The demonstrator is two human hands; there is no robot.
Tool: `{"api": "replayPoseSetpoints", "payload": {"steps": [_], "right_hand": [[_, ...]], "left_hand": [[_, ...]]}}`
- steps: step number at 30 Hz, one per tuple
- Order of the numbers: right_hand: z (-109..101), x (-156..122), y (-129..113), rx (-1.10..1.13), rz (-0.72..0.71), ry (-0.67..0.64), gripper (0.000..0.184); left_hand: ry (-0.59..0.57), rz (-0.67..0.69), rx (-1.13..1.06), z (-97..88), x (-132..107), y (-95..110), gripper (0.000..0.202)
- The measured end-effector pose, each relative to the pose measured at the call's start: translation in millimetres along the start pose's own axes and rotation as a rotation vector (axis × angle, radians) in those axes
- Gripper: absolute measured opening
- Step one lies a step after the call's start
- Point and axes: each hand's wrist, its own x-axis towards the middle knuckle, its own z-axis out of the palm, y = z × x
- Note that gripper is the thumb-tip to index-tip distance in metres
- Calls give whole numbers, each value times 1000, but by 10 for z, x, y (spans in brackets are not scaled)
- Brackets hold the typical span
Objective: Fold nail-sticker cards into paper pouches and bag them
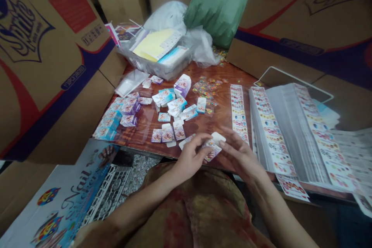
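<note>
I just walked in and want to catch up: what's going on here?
A person at the wooden table holds a small printed box in the left hand; the right hand has its thumb at the raised white flap. More small boxes lie in loose groups beyond the hands, and stacks of printed strips lie to the right.

The table (222,114) is smooth polished wood with a soft shine. The cartons (61,81) are matt, smooth cardboard. The held box (214,152) is thin, smooth printed card. The sack (219,9) looks like creased plastic with a dull sheen; the white bag (167,15) is thin, crinkled plastic. The tub (171,71) is clear, glossy plastic, the stacks (271,131) smooth paper, the clothing (200,205) matt, wrinkled cloth
</note>
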Motion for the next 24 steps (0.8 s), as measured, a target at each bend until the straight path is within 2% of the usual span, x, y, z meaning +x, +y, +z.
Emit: {"api": "replayPoseSetpoints", "payload": {"steps": [2,3,5,7,9,11,15,17,20,24], "right_hand": [[23,0,28,41,70,-87,31],[35,-11,32,11,34,-74,27],[54,-52,13,-131,-138,11,22],[64,-98,-31,-287,-297,36,21],[66,-126,-69,-340,-339,16,22],[63,-127,-73,-274,-274,4,19],[47,-87,19,-14,-27,47,15],[33,-73,61,49,57,70,16],[3,-65,58,-1,64,46,18],[-26,-56,-51,-132,-40,-60,17]], "left_hand": [[-37,48,72,-8,-7,1,17],[-48,37,86,-6,-13,-4,16],[-42,-45,50,10,-29,-18,18],[-22,-128,-43,32,-45,-27,25],[-19,-155,-116,47,-55,-25,29],[-39,-149,-137,50,-61,-16,28],[-65,-126,-90,37,-73,-18,26],[-66,-122,-75,30,-79,-31,26],[-74,-165,-118,24,-83,-47,28],[-60,-225,-188,9,-82,-40,32]]}}
